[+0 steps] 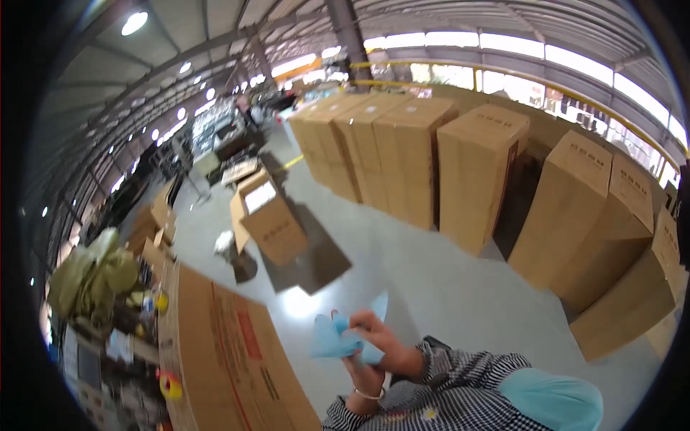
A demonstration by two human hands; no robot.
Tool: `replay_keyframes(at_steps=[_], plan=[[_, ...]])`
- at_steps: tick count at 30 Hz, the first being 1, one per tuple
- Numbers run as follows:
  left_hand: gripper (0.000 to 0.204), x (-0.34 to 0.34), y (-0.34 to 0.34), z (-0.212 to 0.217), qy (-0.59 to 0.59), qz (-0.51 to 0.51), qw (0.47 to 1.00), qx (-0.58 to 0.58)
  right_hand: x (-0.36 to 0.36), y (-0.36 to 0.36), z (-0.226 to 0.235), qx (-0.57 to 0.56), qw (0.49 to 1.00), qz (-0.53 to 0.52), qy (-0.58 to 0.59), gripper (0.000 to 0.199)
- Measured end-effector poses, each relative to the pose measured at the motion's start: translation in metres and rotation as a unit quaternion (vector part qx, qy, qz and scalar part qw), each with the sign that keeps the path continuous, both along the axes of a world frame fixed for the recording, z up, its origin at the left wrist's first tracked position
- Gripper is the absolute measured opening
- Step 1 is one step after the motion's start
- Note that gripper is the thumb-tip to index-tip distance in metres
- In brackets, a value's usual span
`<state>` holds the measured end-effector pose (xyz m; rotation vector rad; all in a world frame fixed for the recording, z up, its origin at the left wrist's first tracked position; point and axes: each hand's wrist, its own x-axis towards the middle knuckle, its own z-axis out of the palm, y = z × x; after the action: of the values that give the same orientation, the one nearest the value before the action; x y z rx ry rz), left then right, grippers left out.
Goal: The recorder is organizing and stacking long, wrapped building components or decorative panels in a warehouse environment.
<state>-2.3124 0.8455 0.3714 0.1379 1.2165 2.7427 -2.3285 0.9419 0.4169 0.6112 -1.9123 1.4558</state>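
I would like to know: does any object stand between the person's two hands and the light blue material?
Nothing visible stands in the way: the right hand and left hand both meet at the light blue material, which partly covers the left fingers. The large brown carton is off to the left.

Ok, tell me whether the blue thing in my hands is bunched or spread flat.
Bunched: the blue thing is gathered at the left hand and right hand, loose ends sticking out. Blur hides finer folds.
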Motion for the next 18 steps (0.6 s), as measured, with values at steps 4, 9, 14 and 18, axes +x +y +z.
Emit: replay_keyframes(at_steps=[4, 9, 14, 18], plan=[[0.069, -0.154, 0.08, 0.055, -0.039, -0.009, 0.987, 0.157, -0.125, 0.089, 0.01, 0.131, 0.989, 0.062, -0.044, 0.054], [0.057, -0.333, 0.185, 0.041, -0.095, -0.167, 0.962, 0.194, -0.244, 0.213, 0.012, 0.077, 0.994, 0.046, -0.061, 0.083], [0.031, -0.494, 0.29, 0.07, 0.159, -0.039, 0.985, -0.056, -0.38, 0.302, 0.005, -0.142, 0.972, -0.065, -0.174, 0.111], [0.029, -0.57, 0.345, 0.065, 0.188, -0.041, 0.968, -0.16, -0.523, 0.335, 0.021, -0.499, 0.818, 0.201, -0.204, 0.097]])
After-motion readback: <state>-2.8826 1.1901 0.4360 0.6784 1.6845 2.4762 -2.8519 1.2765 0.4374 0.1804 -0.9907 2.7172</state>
